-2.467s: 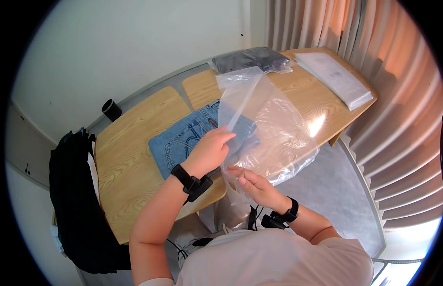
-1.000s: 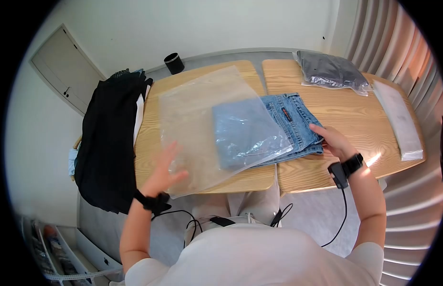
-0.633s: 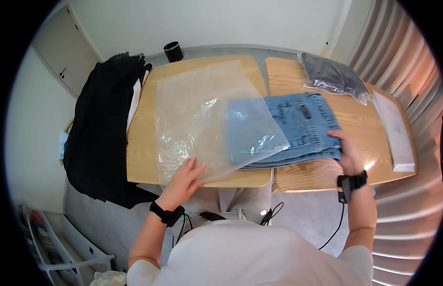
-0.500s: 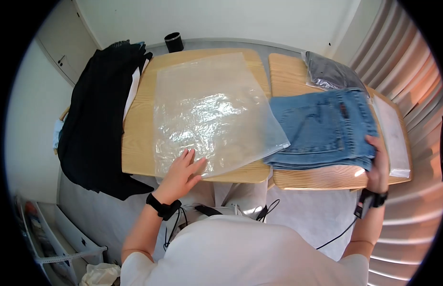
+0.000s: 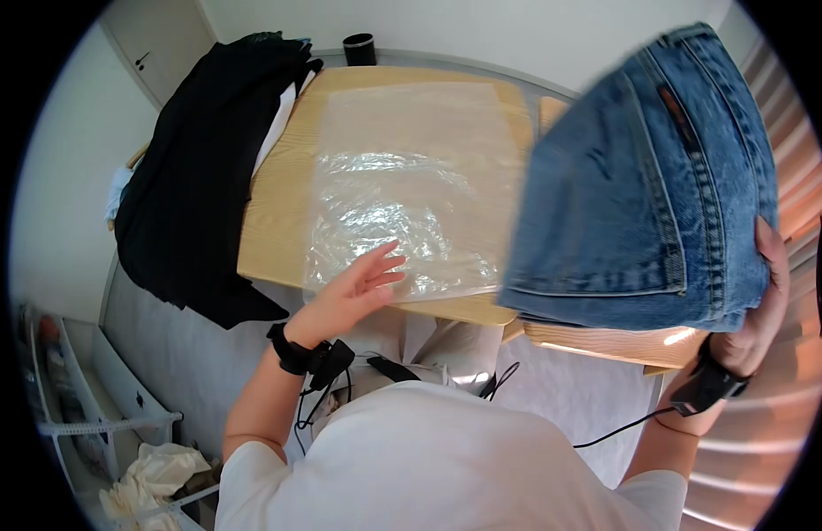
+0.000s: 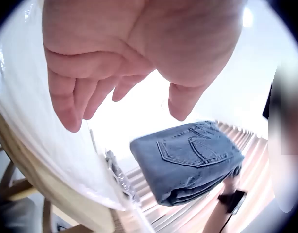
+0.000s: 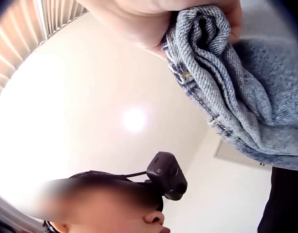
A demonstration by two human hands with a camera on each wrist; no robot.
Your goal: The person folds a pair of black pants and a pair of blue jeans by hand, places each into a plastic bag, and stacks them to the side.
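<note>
Folded blue jeans (image 5: 623, 195) are raised over the right table in the head view, back pocket facing up. My right hand (image 5: 763, 301) grips them by the right edge, thumb on top. In the right wrist view the folded denim layers (image 7: 221, 82) bunch inside that hand. A clear plastic bag (image 5: 420, 133) lies flat on the left table. Over the bag's front part is my left hand (image 5: 353, 292), fingers loosely bent with nothing between them. The left wrist view shows the same hand (image 6: 139, 53) relaxed, with the jeans (image 6: 187, 160) beyond it.
Black garments (image 5: 199, 168) hang at the left beside the table (image 5: 278, 230). A black bin (image 5: 360, 50) stands behind it. White shelving (image 5: 110, 389) with cloth is at lower left. Pleated curtains (image 5: 800, 372) line the right side.
The right hand has pulled the jeans out of the bag to the right, then lifted them off the table. The bag now lies flat, and the left hand has risen slightly from it.
</note>
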